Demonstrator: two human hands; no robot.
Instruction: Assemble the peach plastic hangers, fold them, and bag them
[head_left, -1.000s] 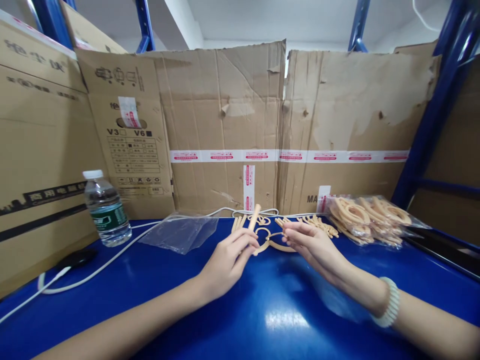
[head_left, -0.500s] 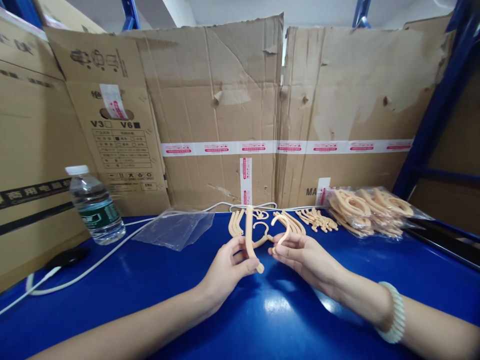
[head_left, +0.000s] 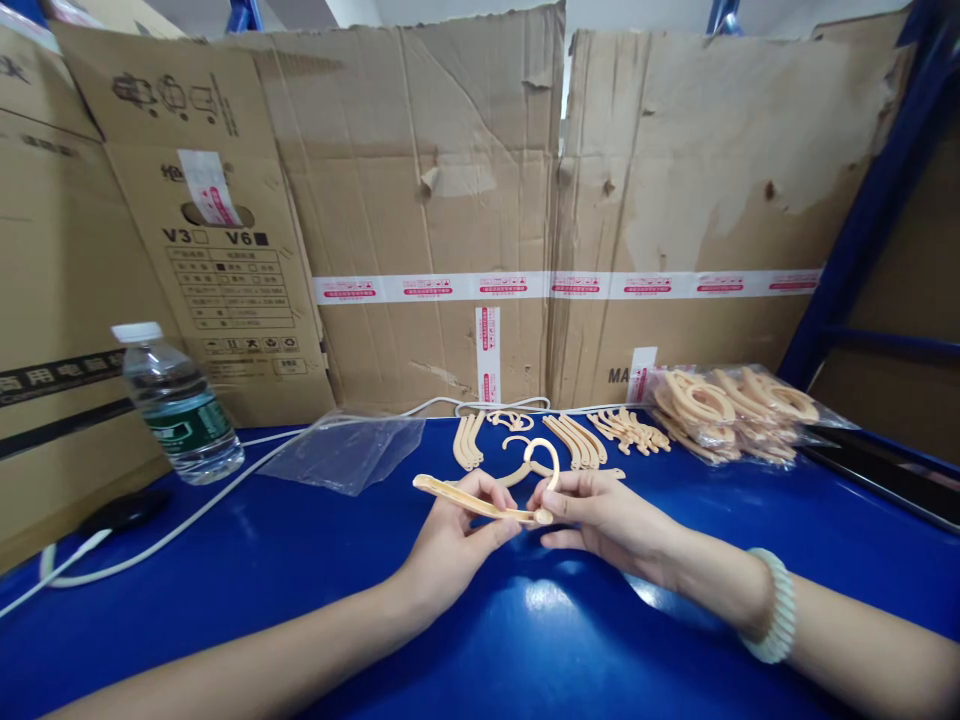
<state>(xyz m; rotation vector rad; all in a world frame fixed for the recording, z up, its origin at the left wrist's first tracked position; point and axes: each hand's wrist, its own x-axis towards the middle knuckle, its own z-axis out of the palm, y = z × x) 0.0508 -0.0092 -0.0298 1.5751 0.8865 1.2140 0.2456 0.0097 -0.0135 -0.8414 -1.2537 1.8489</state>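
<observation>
My left hand [head_left: 457, 525] is closed on a beige plastic hanger arm [head_left: 450, 494], which lies nearly level with its hollow side showing. Pinched in my right hand [head_left: 600, 510] is a beige hanger hook [head_left: 553, 458], its curve upward. The hook's lower end meets the right end of the arm; whether they are locked together I cannot tell. Just behind my hands a hanger [head_left: 514, 476] lies on the blue table, partly hidden by them. Beyond it are loose hanger arms in a left group [head_left: 469, 440] and a right group [head_left: 576, 442], with loose hooks [head_left: 511, 421] between.
Small beige parts [head_left: 630, 430] lie in a pile at the back. Bagged beige parts [head_left: 731, 415] stand at the right by a dark flat object [head_left: 885, 478]. On the left are a water bottle [head_left: 180, 410], a plastic bag [head_left: 341, 452] and a white cable [head_left: 202, 512]. Cardboard [head_left: 420, 230] walls the back.
The hanger arm in my left hand has turned from upright to nearly level, pointing left. Its end has come together with the hook's lower end. The view has shifted slightly.
</observation>
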